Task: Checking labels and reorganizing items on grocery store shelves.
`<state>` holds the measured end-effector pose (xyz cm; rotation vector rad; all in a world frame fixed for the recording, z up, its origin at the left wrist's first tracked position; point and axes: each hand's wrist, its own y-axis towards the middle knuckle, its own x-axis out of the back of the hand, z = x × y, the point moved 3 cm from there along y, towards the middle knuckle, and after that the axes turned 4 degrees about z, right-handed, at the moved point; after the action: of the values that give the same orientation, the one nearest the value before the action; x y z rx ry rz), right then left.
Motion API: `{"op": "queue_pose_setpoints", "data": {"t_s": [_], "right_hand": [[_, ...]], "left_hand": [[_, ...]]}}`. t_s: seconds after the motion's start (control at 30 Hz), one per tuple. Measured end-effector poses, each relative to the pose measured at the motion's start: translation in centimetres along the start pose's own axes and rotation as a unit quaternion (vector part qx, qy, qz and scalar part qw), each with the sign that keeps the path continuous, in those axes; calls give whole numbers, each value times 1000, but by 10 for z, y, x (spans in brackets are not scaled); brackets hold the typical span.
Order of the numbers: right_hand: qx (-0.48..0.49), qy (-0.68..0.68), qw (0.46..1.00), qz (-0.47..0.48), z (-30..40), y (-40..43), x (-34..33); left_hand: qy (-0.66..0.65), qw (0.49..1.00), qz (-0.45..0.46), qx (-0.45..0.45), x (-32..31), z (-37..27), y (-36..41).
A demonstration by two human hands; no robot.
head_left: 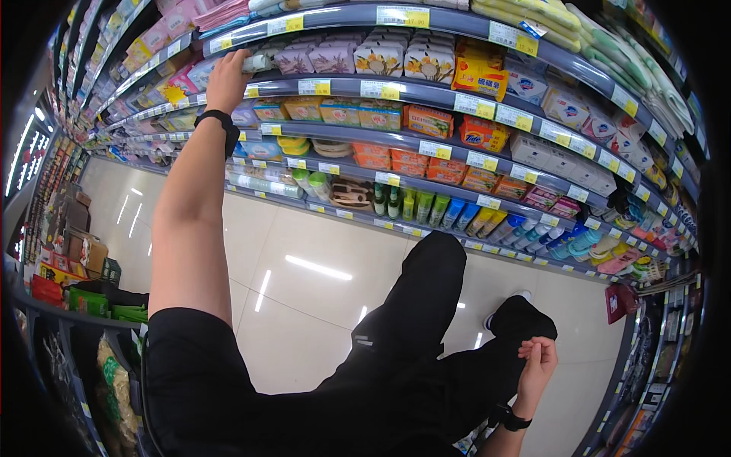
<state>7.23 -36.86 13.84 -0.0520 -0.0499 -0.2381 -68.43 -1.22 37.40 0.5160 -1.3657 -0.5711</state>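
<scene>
My left hand [227, 77] reaches up to a shelf stocked with soap and grips a pale packet [258, 63]. The fingertips curl behind it and are partly hidden. Just right of that packet stand purple soap packs [295, 60] with a lavender print. White packs [378, 59] printed with yellow flowers follow along the same shelf, then a yellow and orange soap pack [480, 77]. My right hand [538, 360] hangs low by my right leg, away from the shelves. Its fingers are loosely curled and it holds nothing. A black band circles each wrist.
Lower shelves carry orange Tide soap [484, 134], green bottles [386, 203] and colourful tubes. Folded towels [531, 20] lie on the shelf above. Shiny floor tiles [297, 285] stretch beneath me. Boxes [94, 254] stand at left, and another shelf rack [651, 365] runs along the right.
</scene>
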Motion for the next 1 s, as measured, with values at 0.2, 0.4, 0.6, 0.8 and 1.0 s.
{"op": "queue_pose_setpoints", "data": {"t_s": [0.2, 0.4, 0.6, 0.8, 1.0], "right_hand": [[-7, 9, 1000, -19, -4, -7, 5], [-8, 1, 1000, -20, -5, -3, 6], [-6, 4, 1000, -16, -4, 4, 2], [-6, -1, 1000, -12, -2, 8, -9], [3, -24, 1000, -7, 4, 7, -14]], "left_hand": [[138, 990, -9, 42, -13, -8, 3], [113, 993, 20, 22, -41, 12, 5], [64, 998, 22, 5, -49, 18, 5], [42, 998, 44, 0, -45, 16, 8], [18, 999, 42, 9, -42, 22, 9]]}}
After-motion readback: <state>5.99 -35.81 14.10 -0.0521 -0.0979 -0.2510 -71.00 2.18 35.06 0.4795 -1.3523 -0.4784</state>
